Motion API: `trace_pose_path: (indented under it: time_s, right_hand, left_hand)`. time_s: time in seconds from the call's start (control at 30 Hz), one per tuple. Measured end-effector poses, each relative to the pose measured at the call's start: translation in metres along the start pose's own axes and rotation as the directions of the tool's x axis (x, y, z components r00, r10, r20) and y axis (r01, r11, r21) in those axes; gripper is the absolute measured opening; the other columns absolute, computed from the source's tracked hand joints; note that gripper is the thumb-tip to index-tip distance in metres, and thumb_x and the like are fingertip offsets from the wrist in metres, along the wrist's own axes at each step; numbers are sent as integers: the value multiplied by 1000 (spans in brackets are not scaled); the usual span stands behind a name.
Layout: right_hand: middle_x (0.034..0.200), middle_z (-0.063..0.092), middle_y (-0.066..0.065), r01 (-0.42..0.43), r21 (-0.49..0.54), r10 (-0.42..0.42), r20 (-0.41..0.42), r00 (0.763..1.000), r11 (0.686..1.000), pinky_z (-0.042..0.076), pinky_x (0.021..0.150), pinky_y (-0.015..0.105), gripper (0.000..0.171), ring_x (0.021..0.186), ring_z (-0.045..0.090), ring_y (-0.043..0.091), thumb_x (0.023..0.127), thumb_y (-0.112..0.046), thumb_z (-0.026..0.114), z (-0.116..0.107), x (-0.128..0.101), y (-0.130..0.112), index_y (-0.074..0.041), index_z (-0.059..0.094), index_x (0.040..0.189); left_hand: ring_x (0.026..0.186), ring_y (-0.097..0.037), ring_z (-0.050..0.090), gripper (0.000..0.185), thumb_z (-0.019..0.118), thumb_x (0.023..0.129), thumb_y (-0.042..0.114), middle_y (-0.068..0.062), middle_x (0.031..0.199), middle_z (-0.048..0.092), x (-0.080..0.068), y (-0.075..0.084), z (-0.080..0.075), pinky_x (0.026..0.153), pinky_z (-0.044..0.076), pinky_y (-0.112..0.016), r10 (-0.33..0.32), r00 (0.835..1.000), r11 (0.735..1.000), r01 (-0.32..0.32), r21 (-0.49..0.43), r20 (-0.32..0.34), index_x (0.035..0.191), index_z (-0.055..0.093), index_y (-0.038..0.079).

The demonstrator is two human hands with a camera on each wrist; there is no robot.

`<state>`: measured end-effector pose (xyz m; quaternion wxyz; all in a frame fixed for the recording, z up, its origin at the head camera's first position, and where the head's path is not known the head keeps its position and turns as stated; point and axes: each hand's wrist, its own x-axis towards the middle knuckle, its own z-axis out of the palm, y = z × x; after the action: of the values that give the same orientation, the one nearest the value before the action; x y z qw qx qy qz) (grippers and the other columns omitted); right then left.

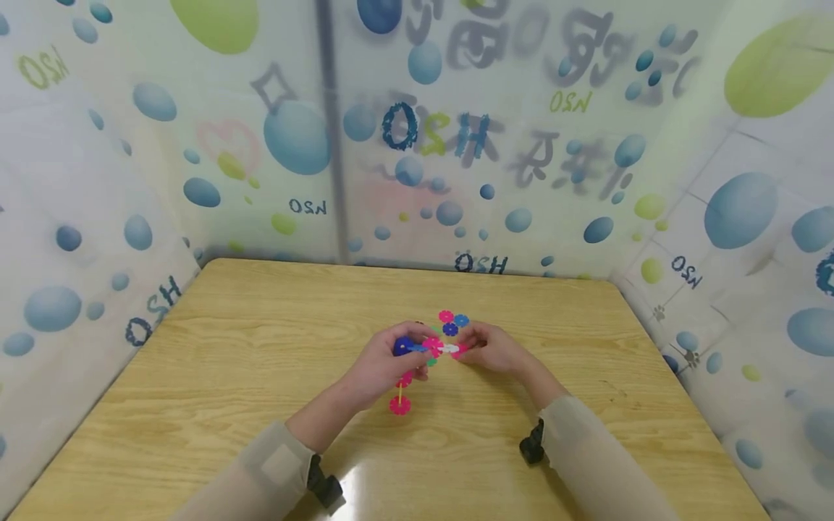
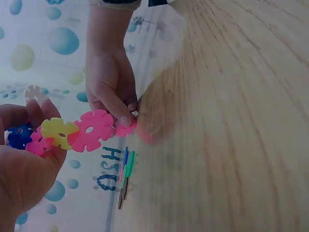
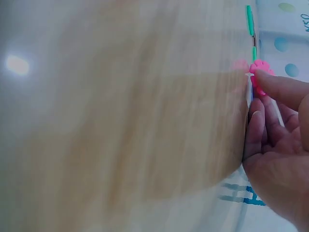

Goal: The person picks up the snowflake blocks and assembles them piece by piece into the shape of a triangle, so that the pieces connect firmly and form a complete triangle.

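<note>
In the head view my left hand holds a chain of interlocking snowflake discs over the middle of the table. Its fingers and thumb curl around a dark blue disc and a pink disc. A yellow disc and a larger pink disc follow along the chain. From below the left hand another pink disc sticks out toward me. My right hand pinches a pink disc between thumb and index finger, beside a white disc.
Just beyond the hands, loose snowflake discs lie on the wooden table, among them a pink one, a light blue one and a dark blue one. A patterned curtain wall borders the table's far edge.
</note>
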<state>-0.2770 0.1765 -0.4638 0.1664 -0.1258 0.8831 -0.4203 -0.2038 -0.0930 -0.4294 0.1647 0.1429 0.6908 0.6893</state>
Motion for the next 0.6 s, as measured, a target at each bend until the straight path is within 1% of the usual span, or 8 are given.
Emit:
trace_pose_path:
  time_s: [0.13, 0.2, 0.3, 0.4, 0.5, 0.6]
  right_hand:
    - [113, 74, 9, 52, 103, -48, -48, 998, 993, 55, 85, 31, 21, 99, 66, 19, 103, -15, 77, -3, -14, 2, -8, 73, 122]
    - [115, 75, 11, 84, 169, -72, -79, 994, 982, 59, 86, 33, 24, 99, 69, 19, 104, -16, 76, -4, -23, 1, -6, 73, 125]
    - [118, 76, 9, 132, 262, -98, -141, 985, 956, 63, 91, 39, 25, 101, 73, 21, 104, -19, 77, -5, -37, -4, -7, 73, 125]
    - [118, 76, 6, 193, 325, -135, -192, 972, 926, 65, 95, 43, 24, 100, 75, 22, 104, -21, 79, -4, -50, -12, -8, 73, 123]
    - [115, 76, 2, 245, 375, -172, -217, 961, 894, 65, 94, 43, 24, 98, 74, 21, 103, -20, 80, -1, -62, -19, -7, 72, 121]
    - [112, 75, 0, 288, 408, -209, -229, 951, 866, 66, 92, 37, 23, 97, 73, 19, 103, -15, 79, 3, -71, -25, -3, 70, 120]
  left_hand:
    - [95, -26, 75, 36, 69, 108, 10, -14, 127, 64, -1, 1, -1, 90, 67, -36, 7, 1000, 1000, -7, -7, 0, 144, 65, 9]
    - [97, -28, 75, 35, 69, 108, 10, -14, 128, 64, -1, 1, 0, 91, 67, -38, 9, 1000, 1000, -9, -3, -3, 143, 66, 12]
    - [100, -35, 75, 35, 70, 107, 11, -14, 130, 65, -2, 3, 0, 92, 67, -39, 14, 1000, 1000, -14, 10, -9, 142, 67, 14]
    - [104, -41, 74, 35, 71, 107, 13, -14, 132, 66, -3, 5, 1, 93, 67, -38, 17, 1000, 1000, -17, 25, -16, 142, 67, 16]
    - [108, -48, 72, 35, 71, 107, 14, -13, 133, 67, -4, 5, 2, 92, 67, -37, 24, 999, 999, -23, 36, -21, 142, 67, 18]
    - [108, -51, 71, 34, 71, 108, 14, -13, 132, 67, -5, 4, 2, 91, 66, -35, 38, 999, 998, -37, 45, -18, 142, 67, 17]
